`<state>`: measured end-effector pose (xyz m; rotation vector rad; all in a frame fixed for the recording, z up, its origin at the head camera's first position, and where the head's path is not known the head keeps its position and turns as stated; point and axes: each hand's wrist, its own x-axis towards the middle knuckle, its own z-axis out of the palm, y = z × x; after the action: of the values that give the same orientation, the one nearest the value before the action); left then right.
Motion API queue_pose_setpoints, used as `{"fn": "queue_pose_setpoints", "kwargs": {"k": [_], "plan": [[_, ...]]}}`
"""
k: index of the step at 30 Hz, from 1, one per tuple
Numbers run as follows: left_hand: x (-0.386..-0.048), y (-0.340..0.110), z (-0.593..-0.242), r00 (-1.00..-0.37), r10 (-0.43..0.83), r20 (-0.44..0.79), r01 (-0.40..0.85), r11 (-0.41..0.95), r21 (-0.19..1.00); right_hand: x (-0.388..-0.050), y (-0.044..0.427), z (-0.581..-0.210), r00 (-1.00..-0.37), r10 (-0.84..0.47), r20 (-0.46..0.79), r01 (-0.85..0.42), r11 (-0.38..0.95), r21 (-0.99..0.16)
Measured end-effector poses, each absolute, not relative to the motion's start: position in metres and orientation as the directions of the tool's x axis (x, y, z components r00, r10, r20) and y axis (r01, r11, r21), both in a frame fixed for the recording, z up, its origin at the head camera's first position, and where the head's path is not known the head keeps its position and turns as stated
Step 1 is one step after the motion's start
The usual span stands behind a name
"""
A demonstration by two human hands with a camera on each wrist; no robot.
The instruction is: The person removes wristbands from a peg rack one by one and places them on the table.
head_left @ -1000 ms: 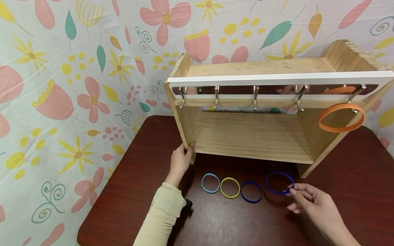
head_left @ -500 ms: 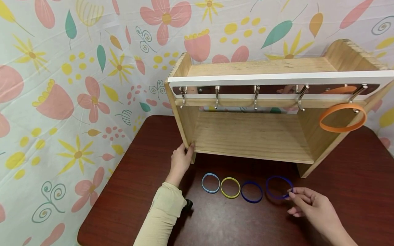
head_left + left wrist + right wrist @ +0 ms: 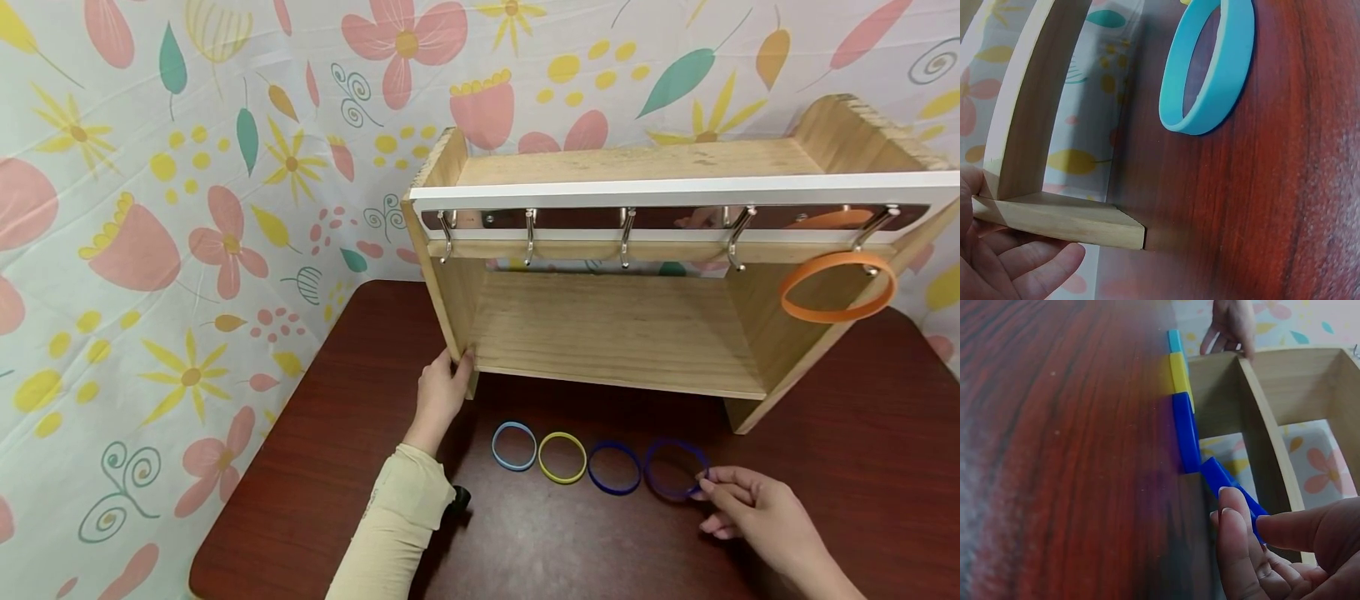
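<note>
My right hand (image 3: 765, 512) pinches a dark blue silicone wristband (image 3: 1215, 474) between thumb and fingertips. The band is tilted, its far end low beside a second dark blue wristband (image 3: 613, 468) on the table. Whether it touches the tabletop I cannot tell. Left of these lie a yellow wristband (image 3: 562, 457) and a light blue wristband (image 3: 1225, 75). With my left hand (image 3: 437, 396) I hold the lower left corner of a wooden shelf (image 3: 607, 329); in the left wrist view its fingers lie under the panel. An orange wristband (image 3: 838, 315) hangs from the rightmost hook.
Several metal hooks (image 3: 625, 237) line the white rail (image 3: 675, 187) across the shelf's front. The shelf stands on a dark red-brown table (image 3: 300, 467). Behind is a flower-patterned cloth (image 3: 225, 167). A small black object (image 3: 459, 500) shows by the left sleeve.
My right hand has moved slightly down and toward me with the blue wristband, which now sits lower, close to the row of bands. The left hand stays on the shelf.
</note>
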<state>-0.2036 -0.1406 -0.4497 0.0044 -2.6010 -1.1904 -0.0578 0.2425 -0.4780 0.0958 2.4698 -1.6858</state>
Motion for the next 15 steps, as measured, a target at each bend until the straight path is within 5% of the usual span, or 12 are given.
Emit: {"fn": "queue_pose_setpoints", "kwargs": {"k": [15], "plan": [[-0.2035, -0.141, -0.4494, -0.959, -0.126, 0.255, 0.112, 0.658, 0.745, -0.0578, 0.2451, -0.4825, -0.964, -0.097, -0.247, 0.201, 0.343, -0.918]]}}
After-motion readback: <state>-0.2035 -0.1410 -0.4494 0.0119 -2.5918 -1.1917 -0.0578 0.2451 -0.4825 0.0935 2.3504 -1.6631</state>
